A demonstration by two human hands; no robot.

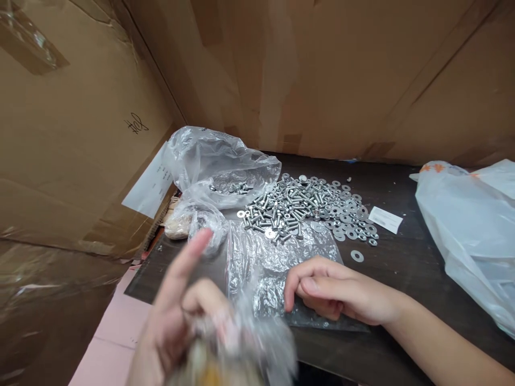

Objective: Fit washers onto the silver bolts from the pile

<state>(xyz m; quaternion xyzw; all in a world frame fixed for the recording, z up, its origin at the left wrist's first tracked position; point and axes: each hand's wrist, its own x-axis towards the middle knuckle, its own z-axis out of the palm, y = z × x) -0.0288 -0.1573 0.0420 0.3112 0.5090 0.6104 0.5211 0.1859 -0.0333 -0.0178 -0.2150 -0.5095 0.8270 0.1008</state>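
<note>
My left hand (177, 316), blurred, is at the lower left with its index finger pointing up. Its other fingers pinch a crumpled clear plastic bag (261, 343), smeared by motion, with something yellowish at its bottom. To the right, my right hand (322, 289) hovers over or rests on a flat clear plastic bag (261, 257), fingers curled; what they hold, if anything, is hidden. Beyond it lies a pile of silver bolts (293, 203). Flat washers (346, 214) and nuts spread at the pile's right side, and one loose washer (357, 255) lies nearer.
Cardboard walls (341, 80) stand behind and at the left. An open clear bag (217, 155) with some bolts inside lies at the back left. A small white label (385, 220) is right of the washers. A white plastic bag (470, 230) stands at the right, pink sheets (116, 332) lower left.
</note>
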